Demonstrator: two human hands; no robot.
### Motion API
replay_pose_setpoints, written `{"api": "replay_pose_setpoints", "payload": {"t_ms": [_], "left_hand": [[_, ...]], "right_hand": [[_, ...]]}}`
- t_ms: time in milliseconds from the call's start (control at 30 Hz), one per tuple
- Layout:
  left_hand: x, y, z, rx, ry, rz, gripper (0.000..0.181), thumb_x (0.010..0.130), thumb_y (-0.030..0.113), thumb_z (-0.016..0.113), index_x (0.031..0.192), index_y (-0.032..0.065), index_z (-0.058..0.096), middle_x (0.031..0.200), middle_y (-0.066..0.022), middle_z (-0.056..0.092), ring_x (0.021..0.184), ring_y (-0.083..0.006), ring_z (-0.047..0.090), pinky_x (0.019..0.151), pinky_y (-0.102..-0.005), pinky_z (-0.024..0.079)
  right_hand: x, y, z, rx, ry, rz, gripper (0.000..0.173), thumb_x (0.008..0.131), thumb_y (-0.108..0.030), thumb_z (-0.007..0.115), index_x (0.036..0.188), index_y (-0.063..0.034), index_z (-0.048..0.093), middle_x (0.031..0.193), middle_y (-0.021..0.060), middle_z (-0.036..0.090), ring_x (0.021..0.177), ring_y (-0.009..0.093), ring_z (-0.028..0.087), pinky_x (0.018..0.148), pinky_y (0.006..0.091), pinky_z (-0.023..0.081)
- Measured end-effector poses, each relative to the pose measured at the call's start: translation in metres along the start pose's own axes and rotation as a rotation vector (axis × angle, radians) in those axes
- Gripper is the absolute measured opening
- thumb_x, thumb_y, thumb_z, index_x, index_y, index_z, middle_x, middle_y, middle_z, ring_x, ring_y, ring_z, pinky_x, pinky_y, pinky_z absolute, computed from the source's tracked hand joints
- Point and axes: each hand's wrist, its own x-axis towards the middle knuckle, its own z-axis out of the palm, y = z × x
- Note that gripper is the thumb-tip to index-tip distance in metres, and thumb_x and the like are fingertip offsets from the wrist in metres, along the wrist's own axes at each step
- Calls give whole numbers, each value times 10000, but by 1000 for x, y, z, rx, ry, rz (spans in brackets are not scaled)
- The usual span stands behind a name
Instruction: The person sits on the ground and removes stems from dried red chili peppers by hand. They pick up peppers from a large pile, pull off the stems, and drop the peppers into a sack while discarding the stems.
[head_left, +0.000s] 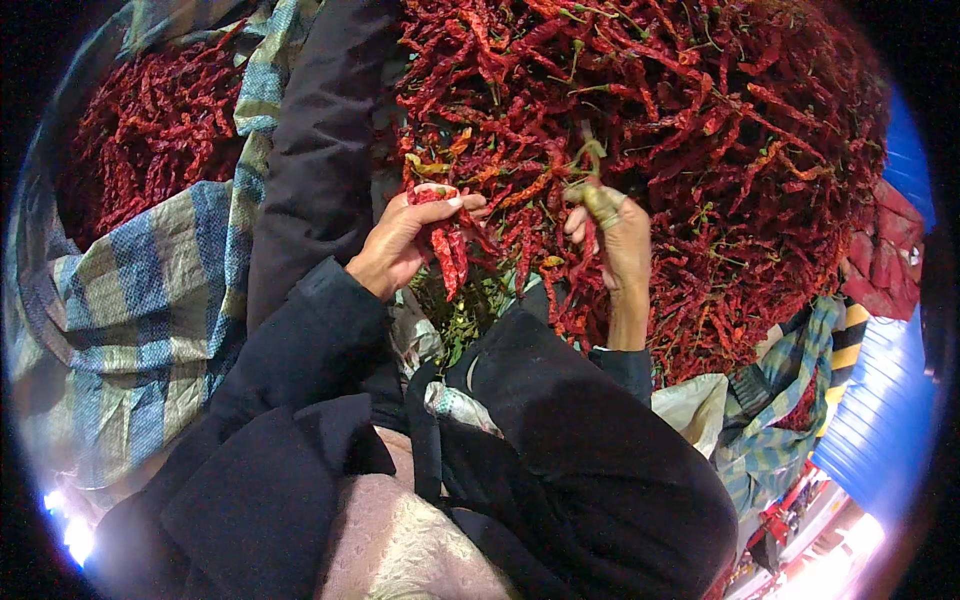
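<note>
My left hand (405, 240) holds several dried red chili peppers (450, 259), some hanging below its fingers and thumb. To its right, my right hand (619, 229) is raised over the large heap of dried red chilies (675, 150), its fingers bent around a chili (591, 240). A pale wrapping covers my right thumb or forefinger; which one I cannot tell. Thin greenish stems (589, 157) show just above that hand. Between and below the hands lies a small pile of green stems (465, 319).
At the left, a blue-and-white checked woven sack (150, 277) holds more dried chilies (161, 135). Another checked sack (780, 450) stands at the lower right, near a yellow-and-black striped edge (847, 345) and a blue corrugated surface (877, 420). My dark-clothed legs flank the stems.
</note>
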Motion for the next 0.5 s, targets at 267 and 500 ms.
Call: {"api": "replay_pose_setpoints", "payload": {"t_ms": [267,500], "left_hand": [[4,-6,9,19,-84,-89,217,819,72,572,1022,38,504,1115,-136,575,945,-203,585,817,-348,496],[5,-22,-4,64,153,-33,131,822,60,564,946,20,552,913,-84,627,801,-176,612,733,-320,514]], "right_hand": [[-18,23,53,-150,-267,182,333,886,-348,503,776,-47,595,523,64,566,416,108,513,389,228,352],[-22,32,79,-1237,214,-453,238,846,-263,568,740,-51,558,503,129,538,447,283,557,385,366,389]]}}
